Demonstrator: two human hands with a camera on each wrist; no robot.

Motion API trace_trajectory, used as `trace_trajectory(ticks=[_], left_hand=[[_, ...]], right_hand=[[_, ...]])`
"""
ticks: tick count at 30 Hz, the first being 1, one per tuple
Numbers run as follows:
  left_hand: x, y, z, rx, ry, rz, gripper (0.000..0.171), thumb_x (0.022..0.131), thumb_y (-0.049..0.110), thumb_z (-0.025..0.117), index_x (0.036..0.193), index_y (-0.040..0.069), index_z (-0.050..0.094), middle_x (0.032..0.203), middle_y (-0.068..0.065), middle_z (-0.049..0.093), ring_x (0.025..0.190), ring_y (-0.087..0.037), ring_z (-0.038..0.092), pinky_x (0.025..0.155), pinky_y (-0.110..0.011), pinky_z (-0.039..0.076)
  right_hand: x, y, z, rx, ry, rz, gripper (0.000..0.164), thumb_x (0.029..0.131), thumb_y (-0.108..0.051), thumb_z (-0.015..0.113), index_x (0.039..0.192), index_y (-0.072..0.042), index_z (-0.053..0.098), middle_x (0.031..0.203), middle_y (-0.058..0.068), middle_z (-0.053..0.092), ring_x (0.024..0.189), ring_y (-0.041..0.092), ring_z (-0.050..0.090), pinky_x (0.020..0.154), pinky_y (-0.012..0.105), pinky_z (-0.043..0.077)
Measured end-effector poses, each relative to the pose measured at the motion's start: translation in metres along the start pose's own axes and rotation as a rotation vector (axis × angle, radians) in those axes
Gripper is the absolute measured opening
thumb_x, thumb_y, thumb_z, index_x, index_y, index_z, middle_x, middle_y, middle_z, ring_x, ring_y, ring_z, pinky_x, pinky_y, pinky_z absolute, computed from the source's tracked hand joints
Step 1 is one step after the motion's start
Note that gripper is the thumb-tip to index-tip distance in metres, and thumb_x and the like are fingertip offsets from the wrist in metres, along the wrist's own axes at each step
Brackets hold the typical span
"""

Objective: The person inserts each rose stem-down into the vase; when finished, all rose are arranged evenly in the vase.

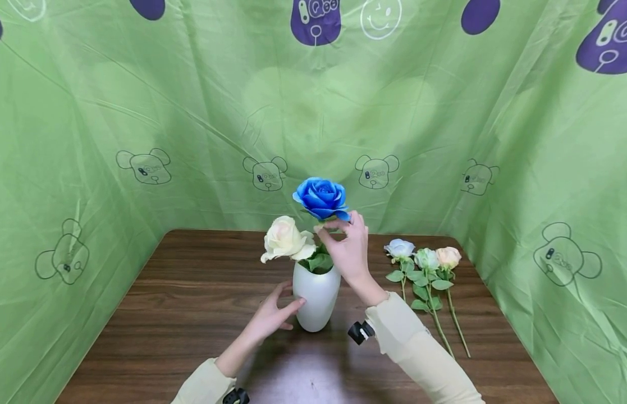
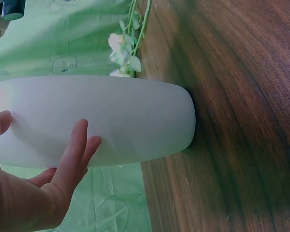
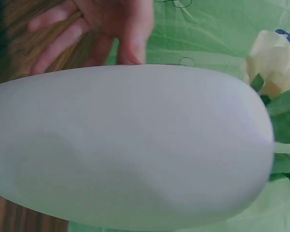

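Right hand [image 1: 352,252]: grip clamped on the blue rose [image 1: 321,198] just under its bloom, above the mouth of the white vase [image 1: 315,297]. Left hand [image 1: 269,315]: grip apart, at the vase's left side. Vase stands upright on the table [image 1: 192,292], holding a cream rose [image 1: 284,238]. Pale-blue rose [image 1: 399,248], pale-green rose [image 1: 426,259] and peach rose [image 1: 448,257] lie to the right.

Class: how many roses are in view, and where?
5: cream rose in the vase, blue rose in the right hand, pale blue rose, pale green rose and peach rose lying on the table.
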State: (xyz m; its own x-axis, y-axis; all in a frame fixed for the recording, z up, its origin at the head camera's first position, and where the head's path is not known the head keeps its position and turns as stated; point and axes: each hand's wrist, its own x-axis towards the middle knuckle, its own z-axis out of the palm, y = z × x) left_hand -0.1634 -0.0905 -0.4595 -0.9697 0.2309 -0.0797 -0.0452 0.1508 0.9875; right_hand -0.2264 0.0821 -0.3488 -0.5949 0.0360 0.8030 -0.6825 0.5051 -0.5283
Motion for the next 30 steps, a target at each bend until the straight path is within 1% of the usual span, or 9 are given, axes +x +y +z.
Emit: trace_trajectory(ticks=[6, 9, 12, 15, 19, 22, 24, 26, 30], left_hand=[[-0.01, 0.021, 0.001, -0.02, -0.013, 0.007, 0.064, 0.084, 0.026, 0.061, 0.132, -0.002, 0.029, 0.125, -0.028, 0.036, 0.092, -0.043, 0.053, 0.057, -0.044, 0.053], [-0.015, 0.03, 0.002, -0.006, -0.013, 0.004, 0.062, 0.085, 0.024, 0.06, 0.132, -0.003, 0.029, 0.124, -0.028, 0.036, 0.092, -0.043, 0.053, 0.058, -0.043, 0.053], [-0.016, 0.033, 0.002, -0.001, -0.014, 0.003, 0.061, 0.085, 0.024, 0.06, 0.131, -0.003, 0.03, 0.124, -0.028, 0.037, 0.093, -0.042, 0.053, 0.058, -0.042, 0.053], [-0.014, 0.031, 0.002, -0.007, -0.017, 0.002, 0.062, 0.085, 0.024, 0.06, 0.132, -0.003, 0.029, 0.124, -0.028, 0.036, 0.093, -0.042, 0.053, 0.057, -0.042, 0.053], [-0.005, 0.012, 0.0, 0.0, -0.01, 0.0, 0.066, 0.084, 0.031, 0.061, 0.133, 0.0, 0.029, 0.126, -0.026, 0.036, 0.092, -0.039, 0.055, 0.055, -0.039, 0.054], [0.0, 0.0, -0.001, 0.018, -0.002, 0.001, 0.07, 0.082, 0.037, 0.062, 0.134, 0.004, 0.029, 0.127, -0.023, 0.037, 0.092, -0.037, 0.056, 0.054, -0.036, 0.054], [0.0, 0.0, -0.001, 0.03, 0.001, 0.005, 0.07, 0.082, 0.037, 0.062, 0.134, 0.004, 0.029, 0.127, -0.023, 0.037, 0.091, -0.037, 0.056, 0.054, -0.036, 0.054], [0.0, 0.0, -0.001, 0.029, 0.004, 0.009, 0.07, 0.082, 0.037, 0.062, 0.134, 0.004, 0.029, 0.127, -0.024, 0.037, 0.091, -0.037, 0.056, 0.054, -0.036, 0.054], [-0.002, 0.004, -0.001, 0.017, 0.005, 0.016, 0.067, 0.083, 0.033, 0.062, 0.133, 0.003, 0.03, 0.126, -0.025, 0.037, 0.091, -0.038, 0.056, 0.054, -0.038, 0.054]], right_hand=[[-0.009, 0.009, 0.005, -0.078, -0.104, 0.034, 0.007, 0.068, -0.017, 0.077, 0.068, -0.014, 0.07, 0.073, -0.005, 0.046, 0.075, 0.016, 0.042, 0.065, 0.033, 0.03], [-0.013, 0.01, 0.007, -0.094, -0.13, 0.021, 0.007, 0.068, -0.017, 0.076, 0.067, -0.015, 0.07, 0.074, -0.005, 0.046, 0.074, 0.016, 0.042, 0.063, 0.033, 0.03], [-0.014, 0.009, 0.008, -0.096, -0.145, 0.015, 0.005, 0.068, -0.015, 0.075, 0.068, -0.014, 0.07, 0.074, -0.004, 0.046, 0.072, 0.016, 0.04, 0.061, 0.033, 0.029], [-0.015, 0.009, 0.009, -0.099, -0.162, 0.021, 0.004, 0.068, -0.015, 0.075, 0.068, -0.014, 0.071, 0.072, -0.003, 0.045, 0.07, 0.015, 0.039, 0.06, 0.032, 0.029], [-0.015, 0.008, 0.009, -0.081, -0.165, 0.03, 0.006, 0.067, -0.015, 0.076, 0.069, -0.013, 0.071, 0.074, -0.003, 0.048, 0.071, 0.015, 0.04, 0.061, 0.031, 0.03], [-0.017, 0.008, 0.005, -0.04, -0.16, 0.038, 0.007, 0.068, -0.014, 0.076, 0.072, -0.011, 0.071, 0.076, -0.004, 0.049, 0.074, 0.016, 0.042, 0.063, 0.032, 0.032], [-0.017, 0.009, 0.001, 0.001, -0.155, 0.049, 0.009, 0.07, -0.016, 0.075, 0.076, -0.011, 0.071, 0.076, -0.003, 0.049, 0.076, 0.016, 0.043, 0.065, 0.032, 0.033], [-0.018, 0.009, -0.005, 0.054, -0.142, 0.079, 0.012, 0.072, -0.019, 0.074, 0.081, -0.012, 0.071, 0.077, -0.004, 0.048, 0.078, 0.015, 0.044, 0.067, 0.031, 0.035], [-0.017, 0.013, -0.02, 0.131, -0.086, 0.149, 0.017, 0.074, -0.023, 0.073, 0.086, -0.011, 0.071, 0.08, -0.003, 0.049, 0.08, 0.013, 0.045, 0.068, 0.03, 0.039]])
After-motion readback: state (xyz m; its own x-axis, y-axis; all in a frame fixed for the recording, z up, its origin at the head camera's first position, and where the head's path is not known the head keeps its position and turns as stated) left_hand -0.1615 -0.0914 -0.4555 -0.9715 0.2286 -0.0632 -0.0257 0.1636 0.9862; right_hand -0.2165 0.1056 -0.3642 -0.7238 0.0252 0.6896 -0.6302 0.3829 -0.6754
